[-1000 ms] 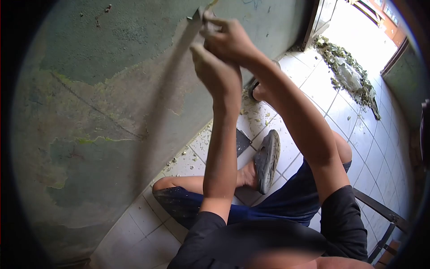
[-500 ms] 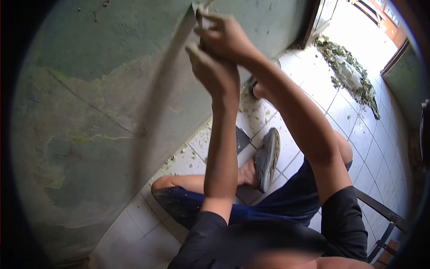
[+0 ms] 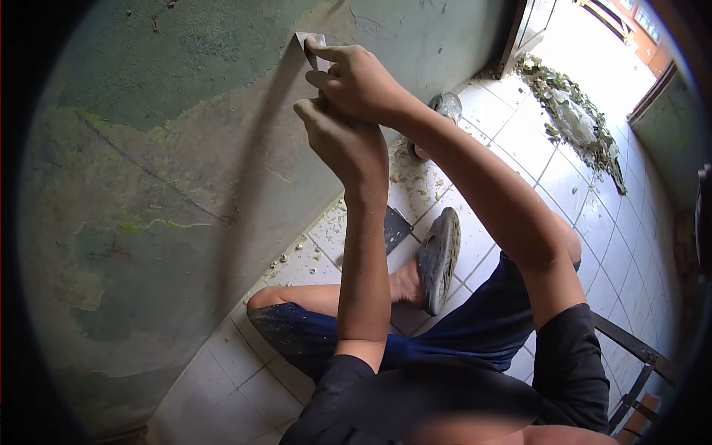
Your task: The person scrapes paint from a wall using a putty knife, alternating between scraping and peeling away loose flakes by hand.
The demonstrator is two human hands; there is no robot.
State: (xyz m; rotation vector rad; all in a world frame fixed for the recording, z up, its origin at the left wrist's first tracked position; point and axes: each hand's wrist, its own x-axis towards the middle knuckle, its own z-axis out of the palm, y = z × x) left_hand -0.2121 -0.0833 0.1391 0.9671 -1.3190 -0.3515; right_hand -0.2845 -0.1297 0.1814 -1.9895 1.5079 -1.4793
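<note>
A scraper with a thin pale metal blade (image 3: 310,38) touches the wall (image 3: 252,141) at the upper middle. My right hand (image 3: 360,80) is wrapped round it, the thumb and fingers near the blade. Just below, my left hand (image 3: 337,137) is closed round the lower part of the tool; the handle is mostly hidden by my fingers. Green paint covers much of the wall, and a bare greyish-brown patch with ragged edges runs across it beside my hands.
Paint flakes lie on the white tiled floor (image 3: 593,222) along the wall. A dark flat piece (image 3: 396,228) rests near my sandalled foot (image 3: 440,259). A heap of debris with plastic (image 3: 575,119) lies by the bright doorway. A dark metal frame (image 3: 627,341) stands at the lower right.
Both hands and the scraper have moved slightly down and to the left along the wall. The blade now shows more clearly, and both hands keep their grip.
</note>
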